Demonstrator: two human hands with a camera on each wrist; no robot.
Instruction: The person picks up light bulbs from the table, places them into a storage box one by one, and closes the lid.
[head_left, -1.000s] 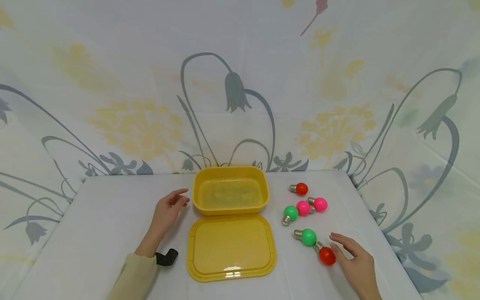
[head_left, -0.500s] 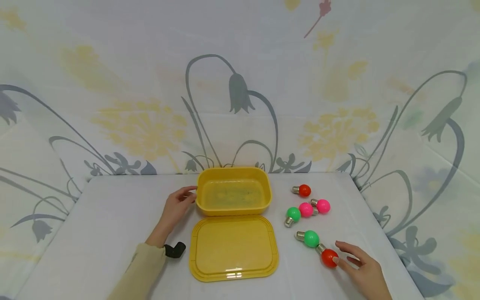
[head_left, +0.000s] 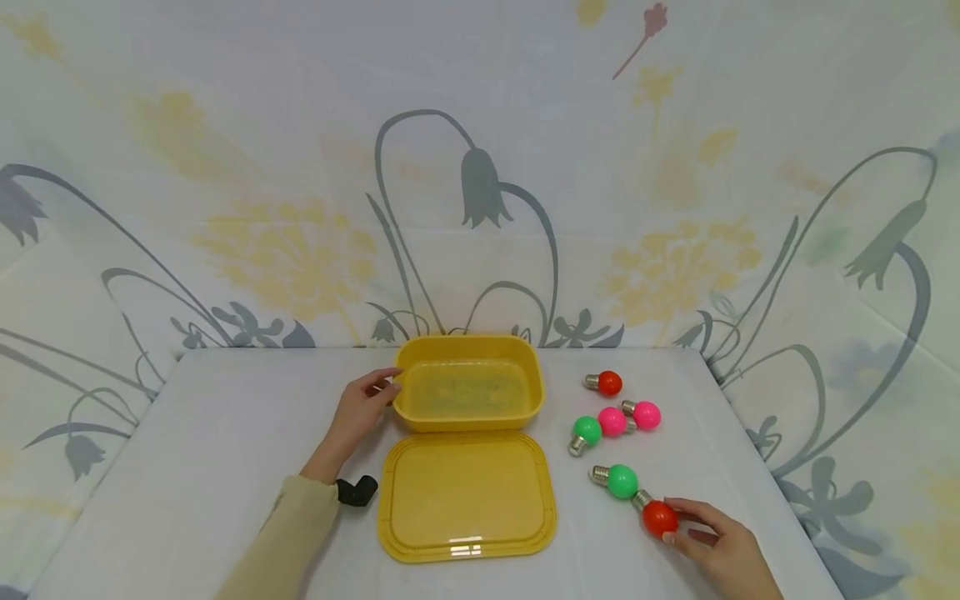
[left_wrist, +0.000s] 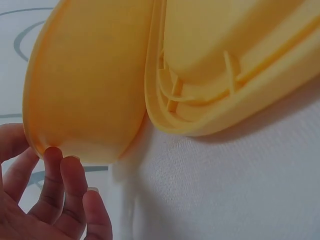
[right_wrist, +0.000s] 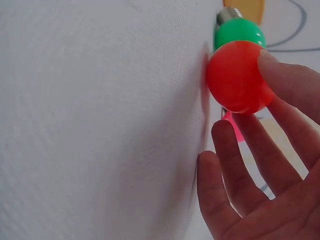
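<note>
My left hand point(head_left: 365, 407) is at the left end of a yellow plastic box point(head_left: 468, 423). Its thumb and index finger reach the rim, and in the left wrist view other bent fingers point(left_wrist: 75, 185) lie against the box's outer wall point(left_wrist: 90, 90). With thumb and fingers, my right hand point(head_left: 723, 546) pinches the round globe of a red light bulb point(head_left: 660, 518), which lies on the white table. The bulb's metal screw base points away toward a green light bulb point(head_left: 622, 482). In the right wrist view the red globe point(right_wrist: 237, 75) partly covers the green one point(right_wrist: 240, 34).
In front of the box lies its flat yellow lid point(head_left: 467, 500). Farther back on the right are another red bulb point(head_left: 610, 383), a second green bulb point(head_left: 587, 430) and two pink bulbs point(head_left: 611, 421). A flower-patterned cloth point(head_left: 480, 250) hangs behind the table.
My left hand has moved right onto the box's rim. My right hand has come down around the red bulb, first its thumb, then its fingers. The view has shifted slightly.
</note>
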